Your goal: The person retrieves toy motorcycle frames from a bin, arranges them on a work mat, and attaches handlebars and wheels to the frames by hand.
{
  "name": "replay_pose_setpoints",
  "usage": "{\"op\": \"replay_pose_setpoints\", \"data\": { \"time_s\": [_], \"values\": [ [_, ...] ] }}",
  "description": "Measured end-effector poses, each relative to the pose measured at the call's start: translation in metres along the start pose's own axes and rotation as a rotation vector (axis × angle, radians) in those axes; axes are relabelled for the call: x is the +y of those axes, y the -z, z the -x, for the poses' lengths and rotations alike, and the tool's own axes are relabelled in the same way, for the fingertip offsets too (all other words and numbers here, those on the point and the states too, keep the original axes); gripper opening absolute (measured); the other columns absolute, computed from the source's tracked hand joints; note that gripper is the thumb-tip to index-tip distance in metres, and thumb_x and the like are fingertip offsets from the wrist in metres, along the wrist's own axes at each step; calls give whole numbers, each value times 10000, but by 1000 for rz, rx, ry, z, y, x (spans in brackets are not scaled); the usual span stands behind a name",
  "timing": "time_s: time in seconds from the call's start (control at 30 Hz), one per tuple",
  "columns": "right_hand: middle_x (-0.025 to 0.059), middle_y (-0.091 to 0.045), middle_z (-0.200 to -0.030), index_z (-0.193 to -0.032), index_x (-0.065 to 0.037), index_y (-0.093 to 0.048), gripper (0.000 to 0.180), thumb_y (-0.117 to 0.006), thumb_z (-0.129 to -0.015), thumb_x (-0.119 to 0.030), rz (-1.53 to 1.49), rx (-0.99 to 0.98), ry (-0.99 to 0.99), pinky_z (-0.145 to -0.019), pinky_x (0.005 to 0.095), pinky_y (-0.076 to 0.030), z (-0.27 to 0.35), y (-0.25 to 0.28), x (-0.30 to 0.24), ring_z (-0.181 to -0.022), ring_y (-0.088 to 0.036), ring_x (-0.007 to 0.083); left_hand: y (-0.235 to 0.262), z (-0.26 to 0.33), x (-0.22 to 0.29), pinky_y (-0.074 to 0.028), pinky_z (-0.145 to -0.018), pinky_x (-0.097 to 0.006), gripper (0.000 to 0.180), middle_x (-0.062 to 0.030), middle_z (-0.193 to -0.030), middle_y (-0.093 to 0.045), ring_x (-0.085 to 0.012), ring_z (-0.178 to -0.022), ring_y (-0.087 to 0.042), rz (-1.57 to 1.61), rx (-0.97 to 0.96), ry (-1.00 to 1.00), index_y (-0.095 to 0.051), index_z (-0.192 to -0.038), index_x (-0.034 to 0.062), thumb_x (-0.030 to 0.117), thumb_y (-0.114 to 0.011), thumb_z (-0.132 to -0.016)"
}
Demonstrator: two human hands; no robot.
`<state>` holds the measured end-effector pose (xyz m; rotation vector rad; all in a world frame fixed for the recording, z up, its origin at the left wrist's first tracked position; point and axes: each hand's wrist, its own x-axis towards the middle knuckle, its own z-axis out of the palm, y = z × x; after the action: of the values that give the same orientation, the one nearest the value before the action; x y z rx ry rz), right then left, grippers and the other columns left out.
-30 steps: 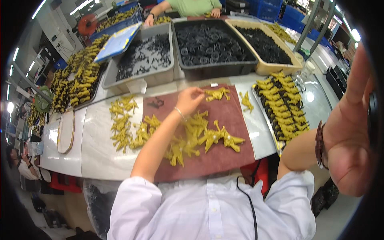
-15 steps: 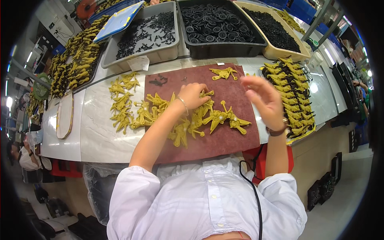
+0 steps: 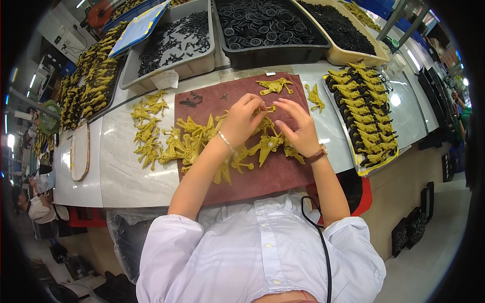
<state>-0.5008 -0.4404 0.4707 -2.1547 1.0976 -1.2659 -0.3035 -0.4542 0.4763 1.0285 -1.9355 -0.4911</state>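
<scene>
While I lean over the desk (image 3: 126, 177), a loose heap of yellow parts (image 3: 146, 134) lies on its bare marble toward the left edge, just off the mat (image 3: 283, 174). More yellow parts spread over the mat's left half, some of them under my forearm. My left hand (image 3: 242, 120) sits near the middle of the mat, fingers curled inward and pinching a small yellow piece (image 3: 267, 109) at its left end. My right hand (image 3: 299, 129) meets it just beside, fingers bent and closed on the same piece from the right, thumb underneath; I cannot tell how firmly. Below both hands, a larger yellow part (image 3: 268, 145) lies flat on the mat, close to my right wrist. One yellow figure (image 3: 275, 86) rests alone near the mat's far edge, and another (image 3: 314, 97) lies just off its far right corner. Along the desk's right edge, a tray (image 3: 365, 169) holds rows of finished yellow pieces with black wheels. Across the far edge stand bins: a grey one (image 3: 202, 63) with black bits, a black one (image 3: 283, 54) with black rings.
</scene>
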Motion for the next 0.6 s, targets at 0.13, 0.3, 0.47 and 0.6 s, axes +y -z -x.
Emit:
{"op": "replay_pose_setpoints", "data": {
  "time_s": [0.13,0.3,0.47,0.6],
  "values": [
    [163,-624,-1143,-1103,-25,-643,339,-630,-766,6,114,7,181,-834,370,-519,3,-5,9,-999,-629,322,7,4,10,-517,-825,-361,256,-117,-1050,-615,-268,-963,-636,100,0,-43,-620,-1015,41,62,-695,-771],
    [71,-696,-793,-986,37,-669,154,-680,-859,-50,-324,507,-255,-613,229,-520,9,-13,6,-699,-659,114,23,31,25,-448,-962,-379,642,-130,-1278,-541,-251,-1148,-558,439,73,200,-467,-1308,68,141,-765,-744],
    [59,-683,-796,-908,41,-664,110,-687,-858,-55,-719,249,-565,-576,211,-515,23,-12,-40,-662,-636,80,2,46,47,-431,-996,-387,778,-170,-1400,-428,-238,-1203,-512,795,219,341,-277,-1444,85,54,-712,-799],
    [41,-678,-803,-918,22,-666,129,-688,-865,-94,-729,10,-727,-596,201,-499,38,-12,-58,-683,-631,73,-1,52,44,-509,-891,-334,595,-177,-1204,-574,-211,-1052,-609,880,290,421,-342,-1387,23,2,-621,-862]
  ]
}}
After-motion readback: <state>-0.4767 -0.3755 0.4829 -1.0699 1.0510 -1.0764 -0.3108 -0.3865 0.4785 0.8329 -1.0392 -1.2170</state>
